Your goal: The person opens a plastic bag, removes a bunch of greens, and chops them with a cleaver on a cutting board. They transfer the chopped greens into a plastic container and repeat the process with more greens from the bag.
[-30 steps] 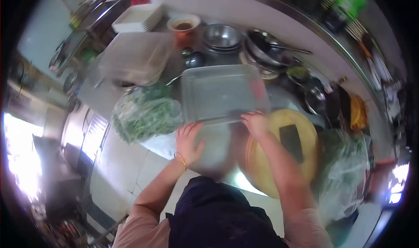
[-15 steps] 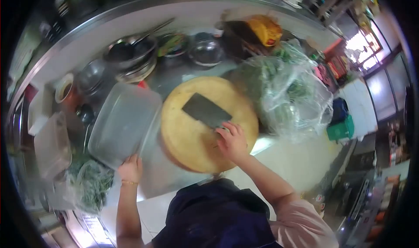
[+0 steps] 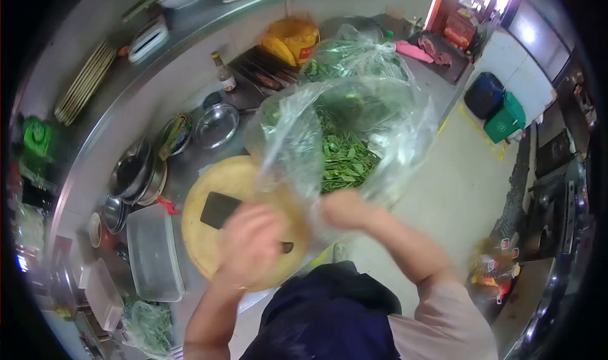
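Gripping clear plastic bag (image 3: pixel 297 146) of leafy greens (image 3: pixel 347 160) in right hand (image 3: pixel 344 209). Cannot tell grip of left hand (image 3: pixel 254 239), blurred over cleaver (image 3: pixel 219 210). Cannot read print on yellow bag (image 3: pixel 292 41).

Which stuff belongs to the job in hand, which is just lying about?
Likely in the job:
bag of leafy greens, right hand seemingly gripping its edge
chopping board and cleaver, beneath the blurred left hand

Likely lying about:
bottle
steel bowl
green bin

Leaves (image 3: pixel 347 163) green; plastic bag (image 3: pixel 288 138) clear. Cleaver (image 3: pixel 218 209) dark grey, chopping board (image 3: pixel 204 241) tan-yellow, 8 o'clock. Yellow sack (image 3: pixel 292 38), 12 o'clock. Apron (image 3: pixel 323 319) navy, 6 o'clock.
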Demonstrator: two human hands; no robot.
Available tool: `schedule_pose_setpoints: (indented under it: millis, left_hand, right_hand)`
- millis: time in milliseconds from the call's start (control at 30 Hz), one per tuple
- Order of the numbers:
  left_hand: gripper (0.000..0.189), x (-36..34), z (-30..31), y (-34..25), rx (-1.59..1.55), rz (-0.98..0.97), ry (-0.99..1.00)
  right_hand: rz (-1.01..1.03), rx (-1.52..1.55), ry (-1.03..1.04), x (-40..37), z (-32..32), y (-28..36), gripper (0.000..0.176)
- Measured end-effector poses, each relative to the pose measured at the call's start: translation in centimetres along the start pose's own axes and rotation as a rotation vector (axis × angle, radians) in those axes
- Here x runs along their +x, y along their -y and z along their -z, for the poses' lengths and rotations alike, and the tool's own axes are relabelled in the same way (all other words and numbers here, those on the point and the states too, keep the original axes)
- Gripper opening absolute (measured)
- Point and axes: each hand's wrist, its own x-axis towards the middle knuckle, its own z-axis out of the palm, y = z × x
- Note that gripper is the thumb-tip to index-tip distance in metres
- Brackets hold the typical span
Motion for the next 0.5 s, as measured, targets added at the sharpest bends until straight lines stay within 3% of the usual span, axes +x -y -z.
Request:
schedule_pose_setpoints:
  millis: [67, 167, 233, 333, 367, 400, 433, 467, 500]
  left_hand:
    - [0.032, 6.8, -6.0, -0.9, -0.163, -0.199, 0.332]
    - [0.047, 10.4, -11.6, 2.2, -0.156, -0.031, 0.842]
    - [0.056, 11.1, -10.0, 4.3, 0.134, 0.012, 1.017]
    - [0.061, 12.4, -6.9, 5.2, 0.422, -0.021, 1.312]
    - [0.062, 12.4, -6.2, 5.1, 0.489, -0.044, 1.409]
    - [0.043, 11.1, -6.2, 5.6, 0.529, -0.089, 1.302]
    - [0.037, 10.2, -6.2, 5.7, 0.512, -0.134, 1.306]
    - [0.031, 10.2, -6.5, 5.3, 0.497, -0.184, 1.307]
    - [0.026, 10.2, -6.7, 4.9, 0.483, -0.237, 1.306]
  right_hand:
    - [0.587, 0.233, -0.673, 1.4, -9.4, -1.2, 0.024]
    - [0.359, 0.489, -0.187, -1.1, -6.3, -3.2, 0.024]
    - [0.246, 0.564, 0.013, -3.0, -3.0, -5.4, 0.024]
    - [0.36, 0.719, -0.362, -2.8, -2.8, -12.4, 0.024]
    - [0.257, 0.699, -0.511, -2.3, -2.2, -13.6, 0.027]
    - [0.153, 0.674, -0.66, -1.5, -1.1, -14.3, 0.03]
    - [0.167, 0.48, -0.699, -0.8, 0.7, -15.1, 0.035]
    - [0.197, 0.38, -0.592, 0.3, 1.9, -15.7, 0.066]
    - [0.202, 0.218, -0.564, 1.3, 1.9, -15.4, 0.079]
